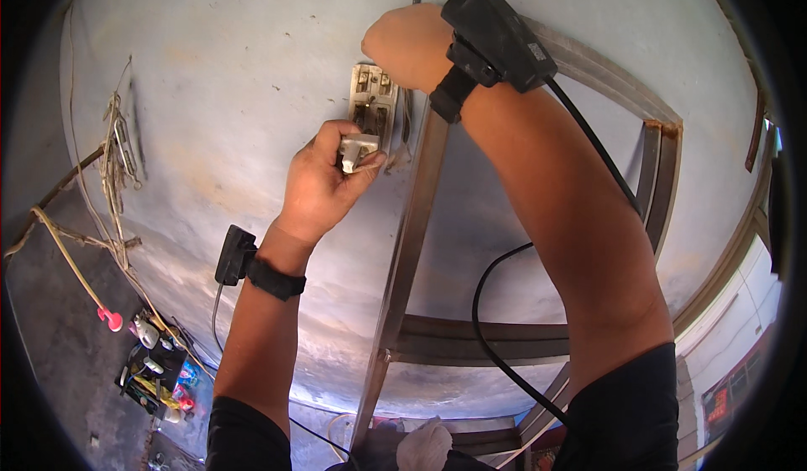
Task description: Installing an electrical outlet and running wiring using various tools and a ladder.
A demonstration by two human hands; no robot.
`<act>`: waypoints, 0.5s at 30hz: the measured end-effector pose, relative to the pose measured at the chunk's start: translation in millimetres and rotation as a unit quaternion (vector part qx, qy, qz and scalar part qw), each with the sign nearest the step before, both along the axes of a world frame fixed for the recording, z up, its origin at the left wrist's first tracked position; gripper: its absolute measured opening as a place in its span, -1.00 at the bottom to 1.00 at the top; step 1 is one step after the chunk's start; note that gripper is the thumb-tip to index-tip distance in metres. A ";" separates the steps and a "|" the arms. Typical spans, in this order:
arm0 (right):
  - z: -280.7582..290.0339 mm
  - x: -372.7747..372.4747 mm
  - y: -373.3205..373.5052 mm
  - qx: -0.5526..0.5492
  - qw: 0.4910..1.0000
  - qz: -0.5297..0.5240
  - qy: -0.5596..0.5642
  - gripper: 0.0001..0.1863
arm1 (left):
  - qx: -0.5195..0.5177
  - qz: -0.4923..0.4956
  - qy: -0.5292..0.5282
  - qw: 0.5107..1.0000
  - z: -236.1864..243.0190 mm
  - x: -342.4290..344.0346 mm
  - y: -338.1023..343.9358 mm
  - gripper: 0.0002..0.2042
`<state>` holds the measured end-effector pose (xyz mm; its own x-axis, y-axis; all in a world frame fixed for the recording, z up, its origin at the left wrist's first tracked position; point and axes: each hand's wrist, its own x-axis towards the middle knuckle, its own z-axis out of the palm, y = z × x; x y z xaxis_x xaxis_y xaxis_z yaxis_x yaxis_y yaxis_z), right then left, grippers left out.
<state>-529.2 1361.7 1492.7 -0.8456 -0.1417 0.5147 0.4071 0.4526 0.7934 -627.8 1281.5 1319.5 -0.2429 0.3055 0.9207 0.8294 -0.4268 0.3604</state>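
An old knife switch [374,92] with a pale base and exposed metal contacts is fixed upright to the wall. My left hand [324,177] is closed around the switch's white handle piece [360,147], which sticks out toward me at the lower end of the base. My right hand [409,46] is curled at the upper right corner of the switch. Its fingers are bent away from view, so whatever they grip is hidden. Dark wires [407,113] run down along the switch's right side.
A brown metal frame [412,227] stands just right of the switch. Bundled wires [115,139] hang on the wall at left, near a pink-ended cord [109,318]. Low at left, a dark tray [172,362] holds tools and small items. Black cables trail from both wrist-worn devices.
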 end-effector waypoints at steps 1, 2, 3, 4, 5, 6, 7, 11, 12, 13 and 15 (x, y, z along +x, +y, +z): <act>0.2 -0.8 5.0 -0.001 1.000 -0.005 -0.001 -0.88 | -0.017 -0.005 -0.021 1.000 1.4 3.4 0.3 -0.67; 1.6 -3.3 9.8 -0.005 1.000 -0.009 -0.003 -0.89 | -0.033 -0.010 -0.042 0.999 2.5 6.2 1.3 -0.68; 1.5 -4.8 14.7 -0.009 1.000 -0.012 -0.004 -0.89 | -0.035 -0.015 -0.042 0.998 3.0 7.2 3.3 -0.68; 1.9 -5.4 9.5 -0.011 1.000 -0.011 -0.006 -0.89 | -0.037 -0.007 -0.037 0.999 3.0 4.8 0.0 -0.68; 4.3 -5.2 3.6 -0.026 0.999 -0.015 -0.020 -0.89 | -0.040 0.000 -0.031 0.999 2.4 2.3 -2.2 -0.68; 5.0 -4.8 -0.3 -0.042 0.998 -0.019 -0.034 -0.88 | -0.042 0.002 -0.032 0.999 1.5 -0.1 -2.9 -0.68; 5.3 -9.6 13.9 -0.041 0.998 -0.023 -0.032 -0.88 | -0.020 -0.002 -0.023 1.000 3.1 1.4 -1.9 -0.67; -0.6 -18.1 24.5 -0.007 0.999 0.038 -0.008 -0.84 | -0.013 0.001 -0.005 1.000 1.0 -0.4 1.8 -0.66; -1.5 -12.4 10.5 0.008 0.999 0.005 -0.037 -0.81 | -0.015 0.001 -0.005 1.000 0.3 -0.9 1.4 -0.66; -0.4 -9.0 4.5 0.007 0.999 -0.002 -0.038 -0.80 | -0.021 -0.016 -0.018 0.999 1.3 0.8 1.2 -0.66; 1.5 -7.8 2.4 0.005 0.999 0.005 -0.039 -0.80 | -0.027 -0.034 -0.030 0.999 3.1 3.7 1.0 -0.66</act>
